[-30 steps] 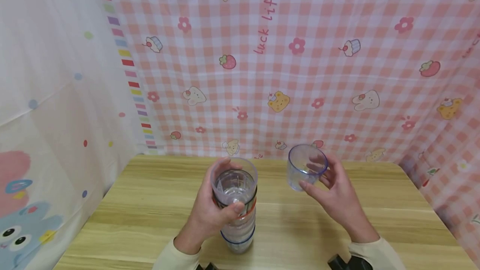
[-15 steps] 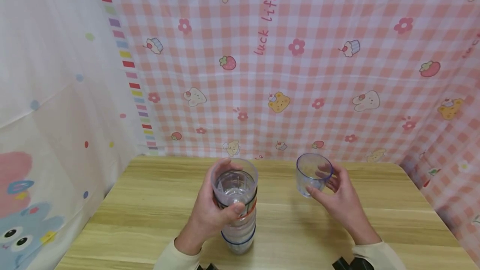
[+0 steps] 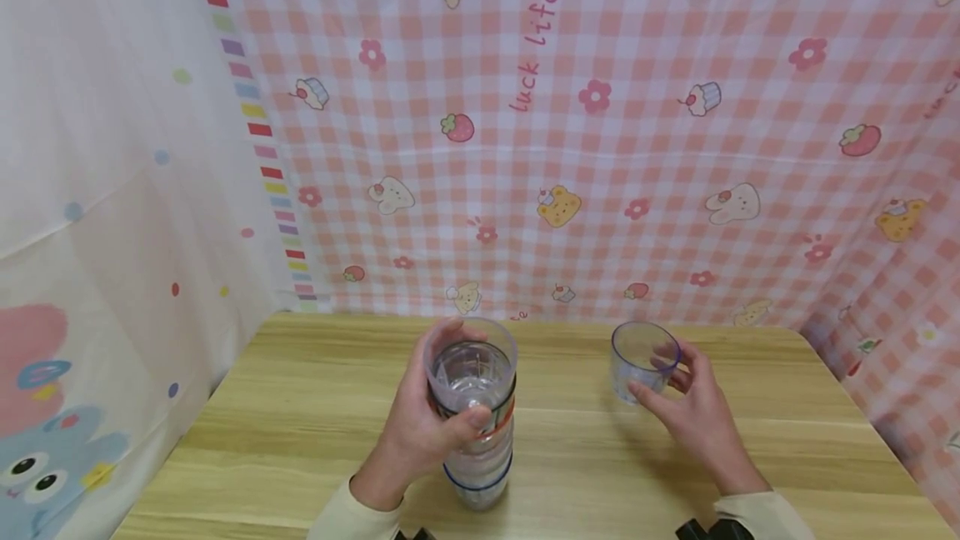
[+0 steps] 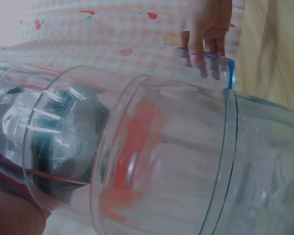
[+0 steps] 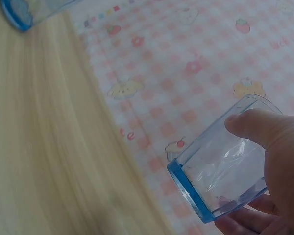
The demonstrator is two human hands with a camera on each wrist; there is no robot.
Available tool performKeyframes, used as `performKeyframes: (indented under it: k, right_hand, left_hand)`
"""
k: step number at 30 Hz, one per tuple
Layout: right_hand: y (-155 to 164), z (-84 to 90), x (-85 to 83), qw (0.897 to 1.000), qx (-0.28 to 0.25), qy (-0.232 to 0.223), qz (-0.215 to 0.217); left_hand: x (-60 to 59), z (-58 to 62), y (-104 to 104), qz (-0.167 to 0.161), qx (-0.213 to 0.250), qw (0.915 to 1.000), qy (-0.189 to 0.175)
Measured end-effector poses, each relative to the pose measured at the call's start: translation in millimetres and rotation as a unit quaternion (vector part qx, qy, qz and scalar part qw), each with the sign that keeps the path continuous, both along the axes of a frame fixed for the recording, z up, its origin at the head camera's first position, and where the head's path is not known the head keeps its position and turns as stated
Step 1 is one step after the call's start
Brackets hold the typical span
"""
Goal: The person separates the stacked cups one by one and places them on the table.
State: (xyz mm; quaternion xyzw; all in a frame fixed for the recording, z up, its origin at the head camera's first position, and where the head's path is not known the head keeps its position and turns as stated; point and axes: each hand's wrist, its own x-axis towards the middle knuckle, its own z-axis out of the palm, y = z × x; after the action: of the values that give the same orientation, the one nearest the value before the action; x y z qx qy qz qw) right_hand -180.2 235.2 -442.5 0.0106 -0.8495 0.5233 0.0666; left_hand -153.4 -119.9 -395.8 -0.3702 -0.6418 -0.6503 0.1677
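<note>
Left hand (image 3: 420, 432) curled round a stack of clear cups (image 3: 474, 415) upright at the bench's (image 3: 300, 423) near middle. Right hand (image 3: 693, 415) pinching a single blue-rimmed cup (image 3: 643, 361), upright, well right of the stack, near the checked backdrop (image 3: 600, 148).

head view overhead, wrist views close

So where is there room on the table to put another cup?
Bare table lies left of the cup stack held by the left hand. It's crowded between the stack and the single cup in the right hand.
</note>
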Motion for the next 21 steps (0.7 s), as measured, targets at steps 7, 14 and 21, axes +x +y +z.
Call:
performKeyframes:
  k: [7,14,21]
  right_hand:
    - [8,-11.4,-3.6,1.0,-0.013,-0.025,-0.006]
    - [14,-22.1,-6.8,0.999,-0.02,-0.036,-0.02]
    - [23,-29.9,-12.4,0.997,-0.007,-0.063,-0.045]
  left_hand:
    - [0.7,0.4,-1,0.004,-0.002,1.0,-0.008]
    - [0.3,-0.6,-1,0.003,-0.003,1.0,-0.001]
    - [0.0,-0.5,-1,-0.002,0.0,1.0,-0.002]
